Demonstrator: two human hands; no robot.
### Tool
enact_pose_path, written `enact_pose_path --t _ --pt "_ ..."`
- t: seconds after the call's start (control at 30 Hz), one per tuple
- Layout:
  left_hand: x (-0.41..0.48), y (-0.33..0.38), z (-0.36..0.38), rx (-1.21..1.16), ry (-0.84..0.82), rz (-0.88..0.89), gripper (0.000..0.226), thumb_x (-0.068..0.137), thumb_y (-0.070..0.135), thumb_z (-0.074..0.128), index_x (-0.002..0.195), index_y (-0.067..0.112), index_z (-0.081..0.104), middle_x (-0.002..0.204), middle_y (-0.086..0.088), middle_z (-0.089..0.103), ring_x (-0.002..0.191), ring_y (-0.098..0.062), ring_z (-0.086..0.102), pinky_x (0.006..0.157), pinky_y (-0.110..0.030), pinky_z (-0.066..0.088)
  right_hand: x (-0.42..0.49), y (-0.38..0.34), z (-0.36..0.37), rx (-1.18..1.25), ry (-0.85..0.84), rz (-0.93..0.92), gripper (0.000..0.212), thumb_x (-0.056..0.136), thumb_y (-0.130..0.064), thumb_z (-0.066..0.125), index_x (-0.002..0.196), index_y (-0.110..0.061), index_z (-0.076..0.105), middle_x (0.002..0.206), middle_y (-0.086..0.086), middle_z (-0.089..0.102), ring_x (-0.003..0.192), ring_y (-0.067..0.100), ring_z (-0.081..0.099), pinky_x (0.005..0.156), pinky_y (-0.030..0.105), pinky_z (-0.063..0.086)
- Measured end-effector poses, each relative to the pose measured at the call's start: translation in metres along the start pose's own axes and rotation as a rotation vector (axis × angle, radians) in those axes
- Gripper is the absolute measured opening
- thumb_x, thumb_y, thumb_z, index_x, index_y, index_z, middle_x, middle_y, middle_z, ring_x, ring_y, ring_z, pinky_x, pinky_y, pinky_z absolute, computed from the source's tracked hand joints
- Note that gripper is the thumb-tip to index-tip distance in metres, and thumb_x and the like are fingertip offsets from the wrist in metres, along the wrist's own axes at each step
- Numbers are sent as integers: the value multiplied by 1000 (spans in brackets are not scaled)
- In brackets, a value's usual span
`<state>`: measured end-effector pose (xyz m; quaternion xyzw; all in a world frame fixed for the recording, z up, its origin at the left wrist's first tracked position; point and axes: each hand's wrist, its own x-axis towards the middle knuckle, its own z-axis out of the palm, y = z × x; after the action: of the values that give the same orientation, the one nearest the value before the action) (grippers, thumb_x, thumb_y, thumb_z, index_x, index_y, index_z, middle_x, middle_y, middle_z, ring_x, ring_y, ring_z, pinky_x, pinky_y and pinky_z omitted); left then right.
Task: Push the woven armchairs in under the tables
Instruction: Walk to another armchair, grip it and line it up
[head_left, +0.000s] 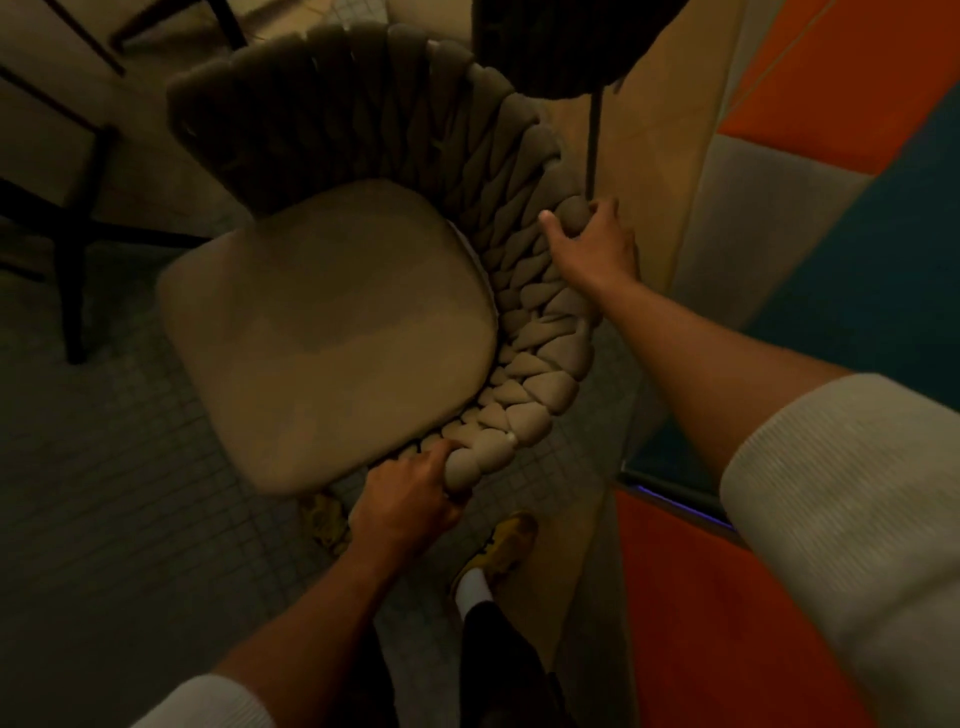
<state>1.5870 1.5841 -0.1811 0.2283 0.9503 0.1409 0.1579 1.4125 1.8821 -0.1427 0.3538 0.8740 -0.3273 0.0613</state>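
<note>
A woven armchair (332, 317) with a beige seat cushion and a thick braided back fills the middle of the head view, seen from above. My left hand (410, 499) grips the near end of the braided rim, fingers curled over it. My right hand (592, 244) grips the rim farther up on the right side. The dark frame and legs of a table (78, 218) stand at the left, with the chair's open front facing toward them. The tabletop itself is barely in view.
A second dark woven chair (561, 47) stands at the top, its thin leg beside my right hand. Padded orange, grey and teal wall panels (831, 208) run along the right. My feet in yellow shoes (504, 551) stand on the small-tiled floor behind the chair.
</note>
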Motion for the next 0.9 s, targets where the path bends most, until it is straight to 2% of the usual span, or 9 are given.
enact_pose_path --t 0.07,0.17,0.23,0.53,0.73,0.9 --pt "-1 -1 2 17 0 -1 47 76 58 69 119 39 63 90 6 76 68 -22 72 55 -32 51 -1 2 15 -61 36 -36 83 94 -64 51 152 -8 32 145 20 51 132 37 50 103 43 43" --pt "-3 -4 6 22 9 4 49 79 62 60 121 39 62 95 7 76 71 -22 72 56 -32 51 -6 10 24 -154 150 -99 71 101 -58 45 150 -8 34 133 23 59 119 41 57 90 44 47" --pt "-2 -2 5 21 22 11 49 80 65 54 120 38 63 94 6 76 70 -22 72 55 -31 49 -7 12 22 -186 161 -113 70 102 -57 45 150 -8 34 131 24 60 116 41 59 86 44 48" --pt "-4 -3 3 42 17 36 50 80 64 51 119 36 63 86 4 75 69 -23 70 55 -31 46 -18 15 17 -197 156 -98 64 103 -49 49 148 -6 34 131 28 59 118 45 58 92 49 47" --pt "-13 -3 3 53 2 87 45 83 61 54 116 33 63 89 4 75 68 -23 70 55 -31 44 -33 23 12 -197 139 -34 65 104 -49 47 152 -8 30 136 28 55 123 45 55 96 48 45" --pt "-33 -2 8 66 -64 143 48 85 61 53 126 36 57 101 4 74 82 -23 71 64 -33 49 -65 54 4 -179 159 24 67 104 -50 46 151 -6 29 134 29 56 120 45 56 93 48 46"
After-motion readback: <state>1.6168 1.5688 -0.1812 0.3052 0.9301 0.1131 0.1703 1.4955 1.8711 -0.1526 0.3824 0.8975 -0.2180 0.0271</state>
